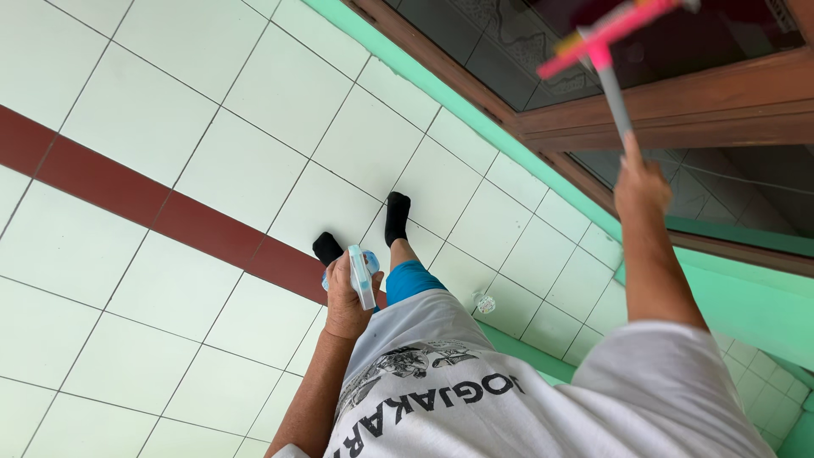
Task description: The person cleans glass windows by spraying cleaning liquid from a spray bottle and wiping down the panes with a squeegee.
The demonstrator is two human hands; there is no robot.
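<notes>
My right hand [640,185] is raised and closed around the grey handle of a squeegee [609,44], whose pink blade rests blurred against the dark glass of a window [509,42]. My left hand [348,297] hangs low beside my hip, gripping a spray bottle [362,276] with a white and pale blue trigger head. Below it I see my feet in black socks [397,214] on the floor, my blue shorts and my white printed shirt.
The floor is pale square tiles [195,102] crossed by a dark red tile band [127,191]. A green wall strip [475,127] runs under the brown wooden window frame [678,110]. A small round object [485,304] lies on a tile near the wall.
</notes>
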